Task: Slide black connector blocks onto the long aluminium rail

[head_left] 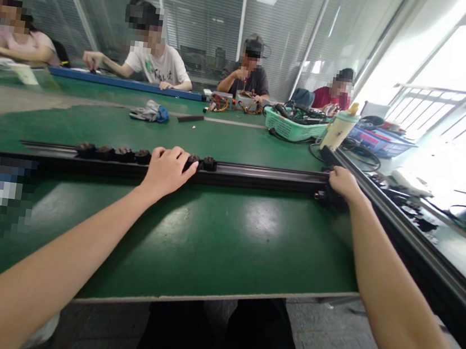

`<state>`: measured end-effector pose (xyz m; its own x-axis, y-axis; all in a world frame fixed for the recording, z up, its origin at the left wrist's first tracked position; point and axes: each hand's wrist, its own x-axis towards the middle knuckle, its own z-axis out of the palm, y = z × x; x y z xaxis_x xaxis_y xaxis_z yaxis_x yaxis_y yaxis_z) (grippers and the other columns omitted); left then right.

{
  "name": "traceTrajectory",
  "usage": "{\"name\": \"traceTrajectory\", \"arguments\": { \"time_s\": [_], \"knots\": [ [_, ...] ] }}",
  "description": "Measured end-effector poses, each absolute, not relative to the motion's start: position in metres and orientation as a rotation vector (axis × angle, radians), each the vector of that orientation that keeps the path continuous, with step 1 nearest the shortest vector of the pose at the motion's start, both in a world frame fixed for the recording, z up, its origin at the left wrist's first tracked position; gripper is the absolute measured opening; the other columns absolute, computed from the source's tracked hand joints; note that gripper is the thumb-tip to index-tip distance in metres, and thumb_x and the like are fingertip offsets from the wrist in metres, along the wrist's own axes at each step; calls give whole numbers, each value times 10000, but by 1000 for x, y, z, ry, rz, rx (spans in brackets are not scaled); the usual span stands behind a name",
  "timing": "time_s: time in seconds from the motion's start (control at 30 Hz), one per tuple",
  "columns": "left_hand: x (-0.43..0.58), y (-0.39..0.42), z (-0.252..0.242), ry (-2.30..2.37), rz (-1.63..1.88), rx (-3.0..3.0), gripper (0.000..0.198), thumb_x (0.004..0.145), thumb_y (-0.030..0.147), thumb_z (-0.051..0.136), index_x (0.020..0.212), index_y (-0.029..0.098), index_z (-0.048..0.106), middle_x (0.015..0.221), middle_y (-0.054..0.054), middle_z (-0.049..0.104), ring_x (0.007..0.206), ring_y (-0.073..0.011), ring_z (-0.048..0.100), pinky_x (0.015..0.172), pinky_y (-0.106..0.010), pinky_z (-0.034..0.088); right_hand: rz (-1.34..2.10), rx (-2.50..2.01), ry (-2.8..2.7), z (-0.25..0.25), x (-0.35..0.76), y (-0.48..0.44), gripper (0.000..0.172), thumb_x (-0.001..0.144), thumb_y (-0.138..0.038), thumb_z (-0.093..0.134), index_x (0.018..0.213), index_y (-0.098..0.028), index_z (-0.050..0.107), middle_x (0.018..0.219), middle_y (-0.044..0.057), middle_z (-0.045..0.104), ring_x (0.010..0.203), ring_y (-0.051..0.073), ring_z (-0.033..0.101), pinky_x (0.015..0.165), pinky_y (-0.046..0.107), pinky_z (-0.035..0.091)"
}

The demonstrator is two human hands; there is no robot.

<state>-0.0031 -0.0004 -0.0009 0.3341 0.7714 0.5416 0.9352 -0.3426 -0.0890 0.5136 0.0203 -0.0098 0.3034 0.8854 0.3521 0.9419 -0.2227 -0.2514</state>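
A long black metal rail point(258, 175) lies across the green workbench point(225, 241) in front of me. Several round black fittings point(112, 153) sit in a row along its top, mostly on the left half. My left hand point(168, 172) lies over the rail with its fingers curled across it, next to the last fittings. My right hand point(343, 183) holds the rail's right end, where a small dark bracket point(324, 196) shows. Part of the rail is hidden under each hand.
A black metal profile point(419, 248) runs along the right edge of the bench. Farther off lie a crumpled cloth point(149, 111), a green basket of cables point(294, 124) and a plastic bottle point(339, 130). Several people sit working across the table, with wire bundles near them.
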Motion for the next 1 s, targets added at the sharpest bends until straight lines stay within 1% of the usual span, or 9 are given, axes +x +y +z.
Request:
{"name": "traceTrajectory", "arguments": {
  "time_s": [0.1, 0.17, 0.37, 0.47, 0.63, 0.73, 0.83, 0.93, 1.0],
  "knots": [
    [-3, 0, -1, -1508, -592, -2222, 538, 1015, 511, 306, 1174, 181, 700, 1222, -159, 674, 1111, -316, 604, 1047, -495, 321, -130, -2074, -1548, -5, 514, 16, 465, 932, -172, 377, 1282, -81, 670, 1294, 215, 682, 1224, 287, 618, 1024, 360, 449],
    [-3, 0, -1, -1513, -596, -2218, 532, 1015, 509, 307, 1171, 189, 702, 1216, -152, 677, 1108, -311, 606, 1047, -493, 320, -135, -1995, -1455, 2, 514, 11, 477, 944, -164, 368, 1320, -83, 651, 1308, 203, 682, 1244, 266, 614, 1049, 350, 435],
    [-2, 0, -1, -1497, -581, -2206, 545, 1021, 510, 295, 1162, 177, 703, 1210, -156, 680, 1109, -311, 607, 1038, -487, 324, -136, -1813, -1230, 18, 513, -9, 458, 972, -158, 309, 1251, -48, 655, 1193, 218, 720, 1056, 199, 700, 940, 277, 475],
    [-3, 0, -2, -1493, -588, -2203, 526, 1018, 506, 308, 1166, 193, 705, 1199, -149, 685, 1110, -310, 603, 1024, -488, 330, -194, -1756, -1259, 20, 495, -17, 450, 982, -180, 295, 1253, -59, 633, 1132, 204, 734, 994, 204, 713, 952, 306, 488],
    [-3, 0, -2, -1483, -597, -2215, 518, 1018, 501, 310, 1165, 203, 708, 1188, -147, 688, 1116, -307, 600, 1009, -483, 334, -257, -1584, -1774, 8, 419, -21, 415, 1006, -337, 396, 1310, -165, 622, 1300, 172, 683, 1232, 301, 611, 1101, 473, 426],
    [-4, 0, -2, -1472, -606, -2211, 518, 1018, 502, 309, 1157, 206, 711, 1184, -148, 691, 1105, -309, 606, 1001, -486, 335, -273, -1376, -2075, -2, 364, -19, 480, 1020, -426, 424, 1393, -172, 587, 1400, 157, 629, 1385, 343, 494, 1212, 606, 268],
    [-4, 0, -2, -1458, -599, -2202, 515, 1022, 504, 312, 1148, 202, 710, 1185, -151, 690, 1096, -306, 612, 997, -483, 341, -274, -1275, -2218, -8, 318, -17, 542, 1038, -460, 411, 1448, -136, 556, 1479, 172, 570, 1470, 352, 403, 1254, 607, 189],
    [-4, 0, -2, -1453, -591, -2194, 520, 1027, 502, 312, 1141, 188, 711, 1168, -159, 693, 1091, -310, 616, 993, -488, 346, -271, -1243, -2267, -8, 279, -14, 588, 1055, -455, 371, 1486, -83, 516, 1495, 211, 547, 1482, 357, 391, 1267, 597, 162],
    [-4, 0, -3, -1446, -599, -2200, 526, 1027, 500, 317, 1142, 171, 711, 1166, -171, 691, 1093, -316, 616, 994, -497, 346, -271, -1218, -2276, -7, 258, -10, 571, 1062, -441, 356, 1505, -110, 500, 1512, 192, 537, 1475, 345, 404, 1265, 591, 176]
  ]
}}
